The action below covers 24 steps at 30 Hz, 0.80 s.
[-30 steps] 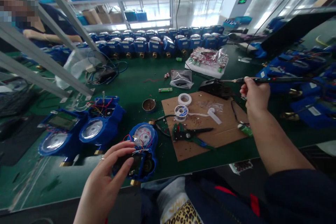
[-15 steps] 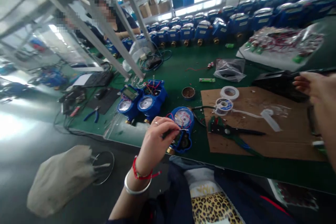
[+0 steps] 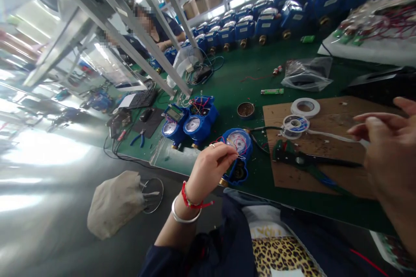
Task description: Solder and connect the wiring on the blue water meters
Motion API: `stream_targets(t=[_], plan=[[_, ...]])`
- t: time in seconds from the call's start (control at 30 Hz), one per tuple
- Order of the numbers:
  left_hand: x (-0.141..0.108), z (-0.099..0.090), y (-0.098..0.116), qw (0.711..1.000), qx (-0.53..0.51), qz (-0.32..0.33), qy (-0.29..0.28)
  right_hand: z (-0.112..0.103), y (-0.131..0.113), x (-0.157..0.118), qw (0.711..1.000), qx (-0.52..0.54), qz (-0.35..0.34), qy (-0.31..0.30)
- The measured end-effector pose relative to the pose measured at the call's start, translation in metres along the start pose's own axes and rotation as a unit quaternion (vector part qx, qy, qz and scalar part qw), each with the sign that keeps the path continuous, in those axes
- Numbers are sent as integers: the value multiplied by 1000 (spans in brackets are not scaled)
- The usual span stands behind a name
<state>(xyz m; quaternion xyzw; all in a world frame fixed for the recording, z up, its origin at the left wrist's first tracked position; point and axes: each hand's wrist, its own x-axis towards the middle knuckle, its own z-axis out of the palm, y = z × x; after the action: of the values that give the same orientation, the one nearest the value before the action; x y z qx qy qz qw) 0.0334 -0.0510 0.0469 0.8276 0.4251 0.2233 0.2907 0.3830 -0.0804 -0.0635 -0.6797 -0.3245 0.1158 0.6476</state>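
My left hand (image 3: 212,166) pinches thin wires (image 3: 241,157) above the nearest blue meter (image 3: 247,140), whose lower compartment lies uncovered. Red wires loop over its round dial. My right hand (image 3: 386,143) is over the right part of the brown cardboard (image 3: 305,177), fingers apart and holding nothing visible. Green-handled pliers (image 3: 300,160) lie on the cardboard between the hands. Behind them are a solder spool (image 3: 295,124) and a white tape roll (image 3: 304,107). Two more blue meters (image 3: 196,125) (image 3: 172,127) stand left of the nearest one.
Rows of blue meters (image 3: 245,28) line the back. A round tin (image 3: 245,110), a green battery (image 3: 272,91) and a plastic bag (image 3: 307,73) lie mid-table. Blue-handled pliers (image 3: 138,139) rest at left. Metal posts (image 3: 139,30) rise before a person (image 3: 162,30).
The view has shifted, so the table items appear farther left. My right hand has moved down and nearer, from the black item onto the cardboard side. My left hand still pinches the wires.
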Motion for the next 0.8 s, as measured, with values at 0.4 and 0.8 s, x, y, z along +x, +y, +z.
stream_targets(t=[0.4,0.8], plan=[[-2,-3,4,997,23,-68,-14,3,19,-8,998,4,-47,-35],[-3,-1,1,994,-26,-109,-1,5,19,-10,997,16,-54,-54]])
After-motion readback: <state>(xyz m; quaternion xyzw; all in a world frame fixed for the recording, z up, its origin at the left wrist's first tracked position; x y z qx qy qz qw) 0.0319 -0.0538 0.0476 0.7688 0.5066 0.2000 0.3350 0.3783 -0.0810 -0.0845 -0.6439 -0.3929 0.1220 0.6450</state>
